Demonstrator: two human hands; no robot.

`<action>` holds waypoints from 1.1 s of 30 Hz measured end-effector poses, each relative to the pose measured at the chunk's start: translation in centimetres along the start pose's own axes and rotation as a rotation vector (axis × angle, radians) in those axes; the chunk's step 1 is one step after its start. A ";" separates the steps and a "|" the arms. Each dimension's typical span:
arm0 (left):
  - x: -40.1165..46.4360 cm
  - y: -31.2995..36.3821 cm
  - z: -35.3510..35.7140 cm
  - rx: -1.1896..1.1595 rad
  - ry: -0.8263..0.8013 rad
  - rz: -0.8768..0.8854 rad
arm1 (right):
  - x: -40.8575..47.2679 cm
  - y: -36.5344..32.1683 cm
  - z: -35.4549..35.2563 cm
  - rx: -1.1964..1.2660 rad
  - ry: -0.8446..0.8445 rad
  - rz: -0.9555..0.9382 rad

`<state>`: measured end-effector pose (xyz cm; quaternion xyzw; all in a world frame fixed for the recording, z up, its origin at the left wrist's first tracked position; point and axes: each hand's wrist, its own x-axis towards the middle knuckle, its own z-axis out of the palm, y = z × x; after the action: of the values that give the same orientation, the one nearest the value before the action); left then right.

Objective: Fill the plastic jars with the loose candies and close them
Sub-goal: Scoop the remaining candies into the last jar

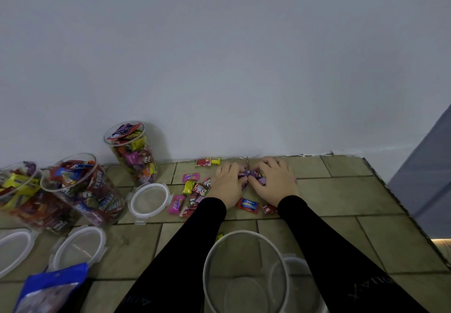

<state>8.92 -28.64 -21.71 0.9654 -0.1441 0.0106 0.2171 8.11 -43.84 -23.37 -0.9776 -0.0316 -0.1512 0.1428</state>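
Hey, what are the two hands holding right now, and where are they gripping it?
Both the left hand and right hand cup a small heap of loose candies from opposite sides, fingers curled around it.

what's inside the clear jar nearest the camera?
No candy shows inside the near jar; through its clear wall you see floor tiles and part of a lid behind it. Its bottom is cut off by the frame. Both hands gather candies farther away.
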 end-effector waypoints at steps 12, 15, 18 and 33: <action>-0.9 1.6 -0.8 0.046 -0.065 -0.036 | 0.2 -0.3 -1.0 0.189 -0.074 0.128; -1.6 1.9 -1.2 -0.032 -0.057 -0.036 | 0.4 -0.3 -2.0 0.334 -0.168 0.178; -2.3 2.5 -1.8 -0.155 -0.013 -0.065 | -0.1 -0.9 -2.5 0.562 -0.168 0.239; -5.1 3.5 -6.6 -0.749 0.149 -0.013 | -1.6 -6.4 -10.9 1.432 0.252 0.389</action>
<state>3.30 -27.49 -14.69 0.8167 -0.1155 0.0260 0.5648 2.74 -40.91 -12.19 -0.6088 0.0675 -0.1765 0.7705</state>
